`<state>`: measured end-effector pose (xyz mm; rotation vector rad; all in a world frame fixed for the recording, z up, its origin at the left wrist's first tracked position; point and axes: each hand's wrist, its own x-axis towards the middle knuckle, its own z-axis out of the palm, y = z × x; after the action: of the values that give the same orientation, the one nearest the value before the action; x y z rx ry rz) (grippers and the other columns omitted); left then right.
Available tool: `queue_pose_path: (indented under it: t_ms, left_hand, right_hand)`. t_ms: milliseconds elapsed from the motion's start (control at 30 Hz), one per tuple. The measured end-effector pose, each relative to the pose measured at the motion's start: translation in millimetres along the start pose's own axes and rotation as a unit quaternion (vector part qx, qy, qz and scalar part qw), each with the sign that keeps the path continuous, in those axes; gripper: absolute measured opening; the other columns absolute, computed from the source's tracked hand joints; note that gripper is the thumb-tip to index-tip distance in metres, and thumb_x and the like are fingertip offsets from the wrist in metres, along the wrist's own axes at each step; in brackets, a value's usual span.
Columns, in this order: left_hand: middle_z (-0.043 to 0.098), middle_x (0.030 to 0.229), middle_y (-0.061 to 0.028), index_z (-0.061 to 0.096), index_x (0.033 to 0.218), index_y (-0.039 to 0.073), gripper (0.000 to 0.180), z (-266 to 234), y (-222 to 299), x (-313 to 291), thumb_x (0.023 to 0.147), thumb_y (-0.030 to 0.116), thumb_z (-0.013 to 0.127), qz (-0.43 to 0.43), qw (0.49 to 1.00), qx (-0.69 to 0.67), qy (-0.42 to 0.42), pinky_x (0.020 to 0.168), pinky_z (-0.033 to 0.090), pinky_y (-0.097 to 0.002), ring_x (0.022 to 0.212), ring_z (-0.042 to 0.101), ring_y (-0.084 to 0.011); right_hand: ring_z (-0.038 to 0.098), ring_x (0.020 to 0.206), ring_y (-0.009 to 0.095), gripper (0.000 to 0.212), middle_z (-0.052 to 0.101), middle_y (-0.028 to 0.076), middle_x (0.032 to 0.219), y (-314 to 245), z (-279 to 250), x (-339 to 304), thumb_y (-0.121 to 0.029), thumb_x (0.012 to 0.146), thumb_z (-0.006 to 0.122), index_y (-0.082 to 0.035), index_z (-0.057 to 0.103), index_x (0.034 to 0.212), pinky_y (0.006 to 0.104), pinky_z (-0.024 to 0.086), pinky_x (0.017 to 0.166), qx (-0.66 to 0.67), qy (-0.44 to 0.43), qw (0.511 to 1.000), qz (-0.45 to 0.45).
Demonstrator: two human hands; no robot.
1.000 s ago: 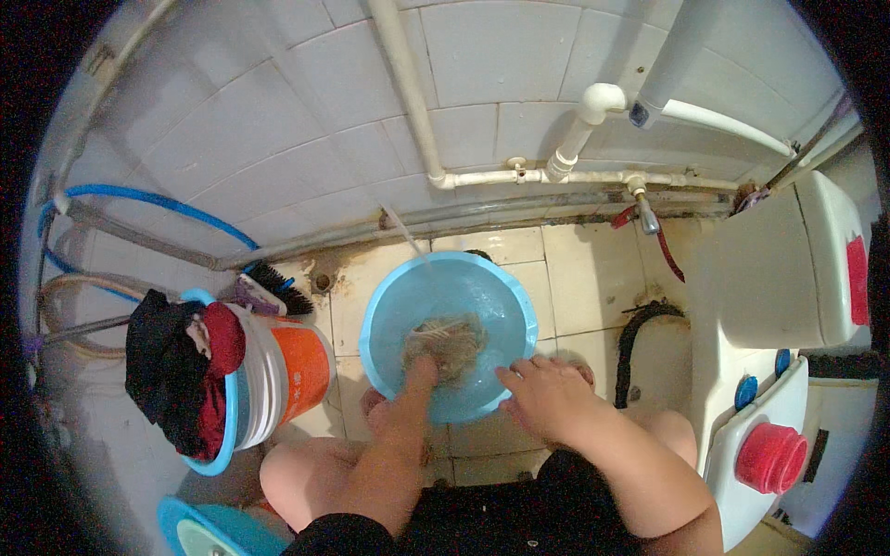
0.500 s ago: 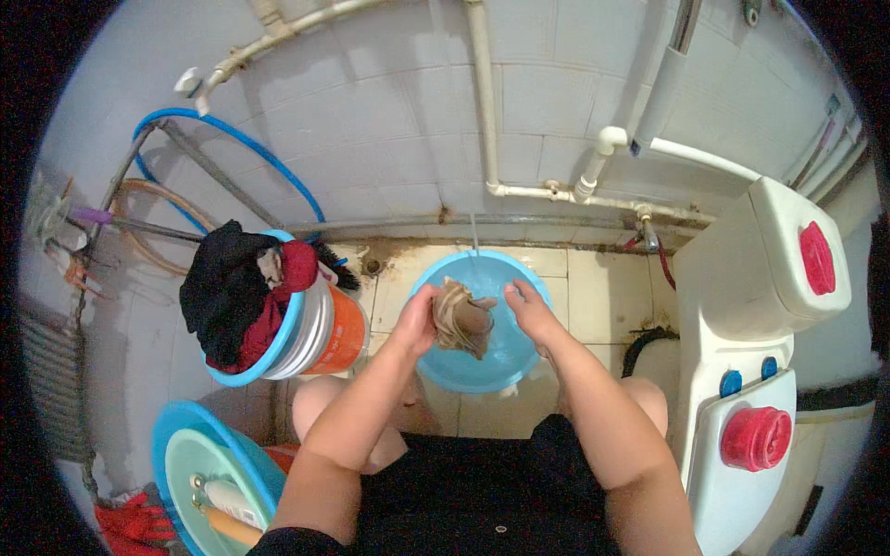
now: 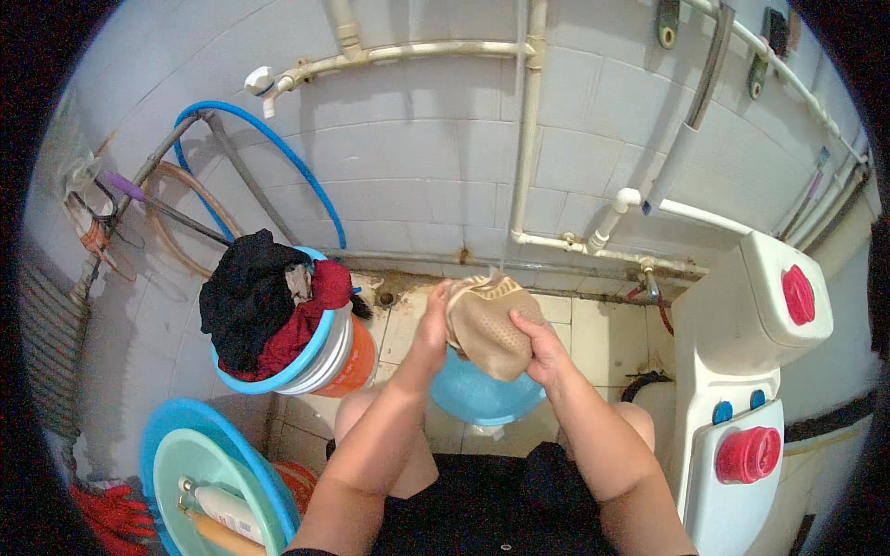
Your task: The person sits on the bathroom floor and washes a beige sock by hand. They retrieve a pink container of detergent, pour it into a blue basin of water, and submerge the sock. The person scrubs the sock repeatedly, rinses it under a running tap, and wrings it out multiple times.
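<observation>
A beige, dotted cloth (image 3: pixel 496 335) with a light striped band along its top is spread between my hands, above a blue basin (image 3: pixel 482 397). My left hand (image 3: pixel 430 326) grips its left edge. On the right side my right hand (image 3: pixel 544 347) pinches it, thumb on the front. A thin stream of water (image 3: pixel 505 243) comes down onto the cloth's upper edge. The cloth hides the basin's far part. I cannot tell exactly what kind of garment it is.
Left stands a bucket (image 3: pixel 348 361) topped with black and dark red clothes (image 3: pixel 255 283). Nearer are nested blue and green basins (image 3: pixel 181 445) holding a white bottle (image 3: pixel 229 511). A white toilet (image 3: pixel 714 361) with red lids is on the right. Pipes (image 3: pixel 524 157) run along the tiled wall.
The cloth has gone from bunched in my left hand to spread and raised under the water stream. My right hand has taken hold of it. The view has tilted up.
</observation>
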<state>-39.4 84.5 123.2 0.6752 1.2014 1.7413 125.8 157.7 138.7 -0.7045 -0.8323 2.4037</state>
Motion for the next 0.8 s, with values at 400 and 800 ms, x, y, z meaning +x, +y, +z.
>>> queue_pose_path:
  t_ms: [400,800]
  left_hand:
    - [0.057,0.091,-0.0082,0.051,0.106,0.009,0.049,19,-33,24,0.084,0.053,0.051,-0.307,0.898,-0.313,-0.047,0.076,0.05,-0.0441,0.084,0.057,-0.0262]
    - [0.057,0.112,-0.01,0.052,0.113,0.006,0.04,41,-41,19,0.093,0.037,0.036,-0.218,0.932,-0.277,0.079,0.089,0.045,-0.0386,0.102,0.056,-0.024]
  right_hand:
    - [0.059,0.07,0.032,0.031,0.061,0.014,0.073,28,54,-10,-0.037,0.085,0.054,-0.007,0.059,0.089,0.0383,0.045,0.064,-0.549,0.028,0.814,-0.187]
    - [0.06,0.074,0.025,0.042,0.063,0.012,0.084,13,-31,69,-0.045,0.088,0.048,-0.004,0.057,0.092,0.0379,0.047,0.068,-0.314,0.189,0.921,-0.131]
